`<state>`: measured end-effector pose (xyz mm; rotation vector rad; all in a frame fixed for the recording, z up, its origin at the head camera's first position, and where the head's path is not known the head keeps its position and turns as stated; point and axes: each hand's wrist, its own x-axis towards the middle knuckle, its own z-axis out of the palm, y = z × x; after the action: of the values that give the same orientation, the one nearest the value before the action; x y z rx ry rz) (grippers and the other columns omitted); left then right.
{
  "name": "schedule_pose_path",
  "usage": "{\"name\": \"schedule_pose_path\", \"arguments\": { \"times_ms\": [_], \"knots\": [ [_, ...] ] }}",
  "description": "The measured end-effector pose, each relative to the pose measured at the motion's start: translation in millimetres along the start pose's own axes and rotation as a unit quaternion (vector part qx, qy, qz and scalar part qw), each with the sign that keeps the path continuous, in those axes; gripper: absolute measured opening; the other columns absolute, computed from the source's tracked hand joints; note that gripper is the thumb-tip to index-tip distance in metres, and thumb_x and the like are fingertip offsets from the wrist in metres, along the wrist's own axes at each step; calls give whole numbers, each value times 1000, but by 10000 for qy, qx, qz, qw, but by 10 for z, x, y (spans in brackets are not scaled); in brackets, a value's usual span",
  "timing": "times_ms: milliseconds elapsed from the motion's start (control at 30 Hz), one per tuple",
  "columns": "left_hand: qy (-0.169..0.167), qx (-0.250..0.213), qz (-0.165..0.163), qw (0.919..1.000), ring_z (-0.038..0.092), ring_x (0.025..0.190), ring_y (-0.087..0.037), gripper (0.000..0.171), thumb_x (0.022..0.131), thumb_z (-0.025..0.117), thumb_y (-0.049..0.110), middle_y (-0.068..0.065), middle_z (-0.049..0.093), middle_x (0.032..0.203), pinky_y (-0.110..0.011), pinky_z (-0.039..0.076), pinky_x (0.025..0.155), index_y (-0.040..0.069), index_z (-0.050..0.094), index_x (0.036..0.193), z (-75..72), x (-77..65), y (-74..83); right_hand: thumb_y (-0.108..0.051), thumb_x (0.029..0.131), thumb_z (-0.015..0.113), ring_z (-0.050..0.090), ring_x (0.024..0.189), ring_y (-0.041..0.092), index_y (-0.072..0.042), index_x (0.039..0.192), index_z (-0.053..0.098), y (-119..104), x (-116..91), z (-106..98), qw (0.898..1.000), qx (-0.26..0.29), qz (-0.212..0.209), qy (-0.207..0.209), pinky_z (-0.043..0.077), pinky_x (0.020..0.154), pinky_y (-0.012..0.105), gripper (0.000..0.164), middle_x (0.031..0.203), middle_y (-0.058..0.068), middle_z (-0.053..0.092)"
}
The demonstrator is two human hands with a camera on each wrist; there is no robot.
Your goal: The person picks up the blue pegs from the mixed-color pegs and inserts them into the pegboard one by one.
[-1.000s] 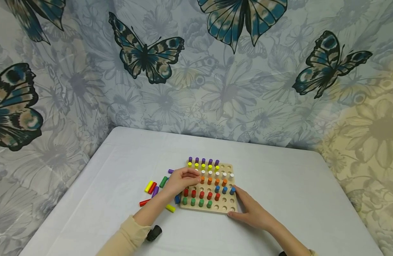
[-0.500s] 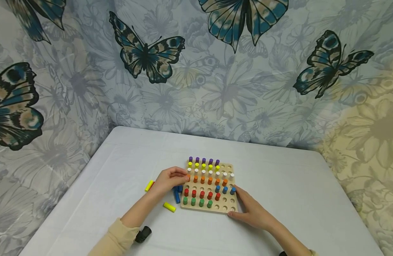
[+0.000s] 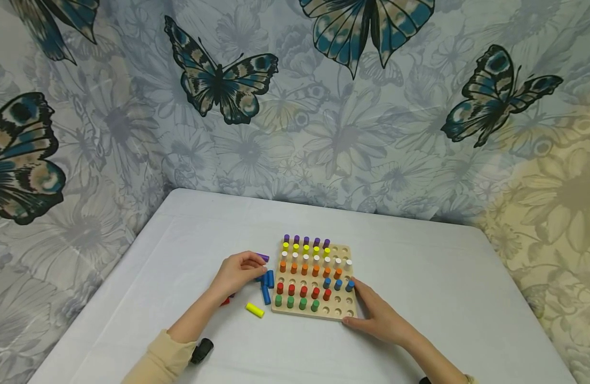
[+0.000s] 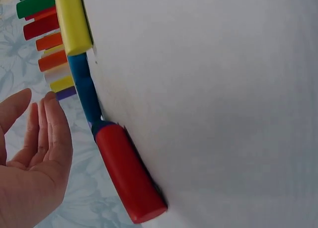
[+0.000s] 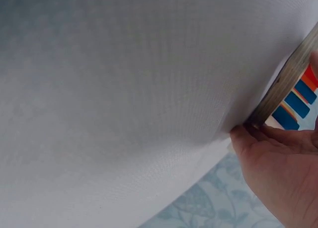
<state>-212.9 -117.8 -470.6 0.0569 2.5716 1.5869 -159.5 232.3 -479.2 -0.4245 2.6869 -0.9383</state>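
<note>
So the wooden pegboard (image 3: 343, 306) is lying flat around the middle of the table (image 3: 420, 266), with a good stretch of white tabletop between it and the right edge. Far edge is well apart too, up by the butterfly wall (image 3: 343, 144). Left side's the tight bit: loose blue pegs (image 3: 266, 295) just beside the board, a loose yellow peg (image 3: 254, 310) nearer, and a loose red peg (image 3: 225, 302) mostly hidden by the arm.

Left hand (image 3: 237, 272) is off the board, grip relaxed, thumb apart from the fingers. A loose purple peg (image 3: 263, 257) is right by its fingertips, can't tell if they touch. Right hand (image 3: 379, 314) has its grip round the near right corner, thumb at the near edge, fingers along the right edge.

Board's pale, pegs upright in rows. Far to near: five purple, five yellow, seven white, six orange, three blue (all on the right, bare holes to their left), five red, four green.
</note>
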Motion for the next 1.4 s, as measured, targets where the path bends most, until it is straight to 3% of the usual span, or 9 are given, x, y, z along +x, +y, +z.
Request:
{"name": "schedule_pose_path", "arguments": {
  "times_ms": [233, 400, 700, 1000, 1400],
  "knots": [
    [235, 852, 521, 9947, 59, 74, -12, 12, 85, 75, 11, 3, 65, 81, -27, 53, 68, 7, 68, 93, -49, 11, -8, -46, 83, 75, 24, 141, 44, -1, 153, 21, 4, 6, -2, 10000, 31, 60, -8, 25, 110, 60, 99, 154, 25, 26],
    [217, 1436, 630, 9874, 57, 73, -13, 13, 85, 75, 10, 2, 62, 79, -27, 53, 67, 5, 67, 93, -46, 32, 23, -46, 83, 74, 24, 141, 44, 0, 153, 21, 11, 8, 1, 10000, 37, 43, -15, 24, 110, 59, 99, 154, 26, 26],
    [227, 2333, 934, 9677, 52, 65, -12, 12, 84, 75, 9, 3, 56, 72, -26, 48, 61, 5, 66, 90, 13, 69, 20, -46, 83, 74, 24, 141, 44, -1, 154, 21, 15, 2, 3, 10000, 39, 44, -14, 24, 110, 59, 99, 154, 25, 26],
    [-1, 2784, 807, 9571, 49, 62, -14, 14, 85, 75, 10, 0, 53, 69, -26, 44, 57, 3, 66, 92, 42, 87, 83, -45, 83, 75, 24, 141, 43, -1, 153, 21, -3, 0, 0, 9999, 97, 71, -16, 24, 111, 59, 99, 155, 25, 26],
    [-375, 2932, 502, 9540, 49, 59, -14, 13, 85, 74, 10, -1, 53, 65, -25, 44, 54, 2, 68, 92, 52, 111, 167, -46, 83, 75, 24, 141, 43, -2, 154, 22, 1, -8, 0, 9999, 72, 97, -11, 24, 110, 59, 99, 155, 24, 25]
  ]
}}
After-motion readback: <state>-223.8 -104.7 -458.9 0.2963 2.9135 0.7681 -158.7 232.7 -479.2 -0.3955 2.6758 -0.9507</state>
